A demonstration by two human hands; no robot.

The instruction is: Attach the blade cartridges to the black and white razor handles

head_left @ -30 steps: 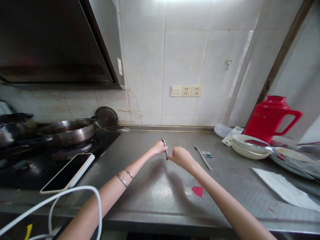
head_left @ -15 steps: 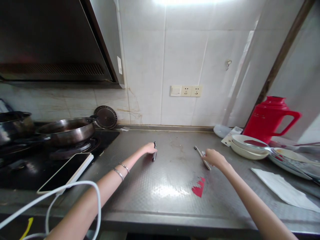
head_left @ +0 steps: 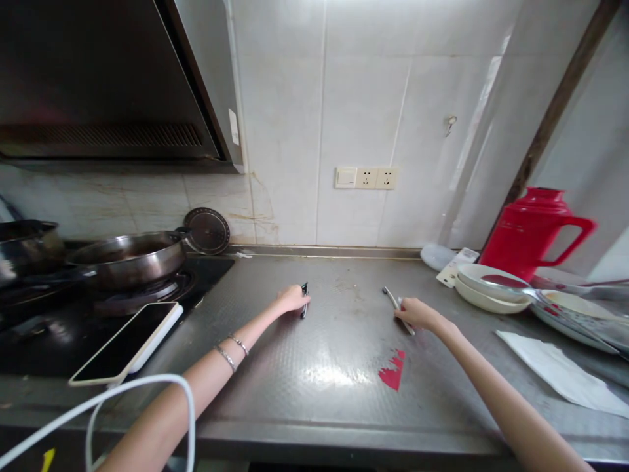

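My left hand (head_left: 291, 299) reaches over the steel counter (head_left: 344, 400), its fingers closed on a short dark-and-silver object (head_left: 304, 307). The kind of that object is too small to make out. Farther right, my right hand (head_left: 417, 313) pinches a slim silver bar-shaped object (head_left: 392, 298) with a dark upper end. It slants on or just above the counter, and the fingers cover part of its middle. Nearer the front edge lies a jagged-edged red scrap (head_left: 392, 371), untouched by either hand.
Left, a steel pan (head_left: 128, 257) sits on the black stove, with a phone (head_left: 122, 344) and white cable (head_left: 147, 378) in front. Right stand a red thermos (head_left: 528, 229), stacked white bowls (head_left: 486, 298) and a white paper sheet (head_left: 555, 370). A range hood (head_left: 98, 78) overhangs the left.
The view has shifted slightly. Both hands stay nearly in place on their objects, with the left forearm and the fingers of both hands moved only a little.
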